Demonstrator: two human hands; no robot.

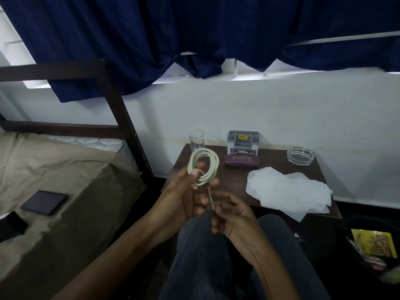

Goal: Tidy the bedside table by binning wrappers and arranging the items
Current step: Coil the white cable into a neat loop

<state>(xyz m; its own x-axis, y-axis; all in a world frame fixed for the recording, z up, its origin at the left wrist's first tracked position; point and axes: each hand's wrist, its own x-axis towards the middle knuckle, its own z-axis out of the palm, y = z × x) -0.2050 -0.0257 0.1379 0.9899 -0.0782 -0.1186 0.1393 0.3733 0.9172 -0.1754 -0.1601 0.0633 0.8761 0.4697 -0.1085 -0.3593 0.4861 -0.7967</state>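
1. A dark blue curtain [194,29] is hung across the top of the view, with its hem gathered unevenly over a bright window strip.
2. A white wall [238,115] is seen below the curtain, behind the furniture.
3. A bed [54,180] covered in tan cloth is placed on the left, and a striped mattress is exposed at its head.
4. A dark wooden bed frame [116,100] is set upright between the bed and the table.
5. A dark brown bedside table [233,182] is stood against the wall, just beside the frame.
6. Crumpled white paper [287,191] is spread over the table's near right part and hangs over its front edge.
7. A dark bin [355,224] is seen at the lower right, with a yellow wrapper [372,243] lying in it.
8. A flat dark tablet [44,202] is laid on the bed cover.
9. A grey organiser [243,141] is stood at the back of the table, with a purple glasses case [241,160] laid just in front of it.
10. A glass ashtray [300,155] is placed at the back right, and a clear tumbler [196,140] at the back left corner.
11. A coiled white cable [203,165] is held up in front of the table's near left corner, above knees in jeans.
12. The coil is gripped by the left hand [184,198], with fingers curled round the loops and the thumb pressed on them.
13. The cable's loose end is pinched between thumb and fingertips of the right hand [236,221], its other fingers being curled.
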